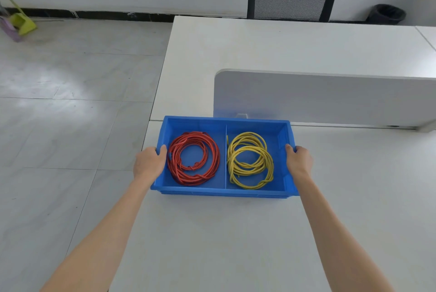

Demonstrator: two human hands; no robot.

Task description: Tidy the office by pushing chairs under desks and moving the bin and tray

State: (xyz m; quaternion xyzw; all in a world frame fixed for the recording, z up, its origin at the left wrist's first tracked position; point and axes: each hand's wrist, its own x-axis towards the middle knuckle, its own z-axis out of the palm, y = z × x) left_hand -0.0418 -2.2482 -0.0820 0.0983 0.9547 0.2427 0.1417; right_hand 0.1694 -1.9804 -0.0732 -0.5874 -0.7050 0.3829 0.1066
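We've got the blue tray [225,191] by its two short ends: left hand [149,162] wraps the left rim, thumb hooked inside, right hand [299,161] does the same on the right rim. Both hands closed around the rim, arms out straight. Gripping at opposite ends looks meant to keep it level so the contents don't slide. Tray is over the near desk [212,244], close to its left edge, far wall just before the white divider panel [330,98]; can't tell if it rests on the desk or is slightly lifted.

Tray look: bright blue plastic, rectangular, shallow, one centre partition making two compartments. Left compartment holds a red cable coil [194,158], right one a yellow cable coil [250,161], both loosely wound, lying flat.

Beyond the far desk, a black mesh chair [290,5] looks tucked in; a black bin [387,13] sits by the wall, well apart from us. A green dustpan [23,24] is on the floor far left.
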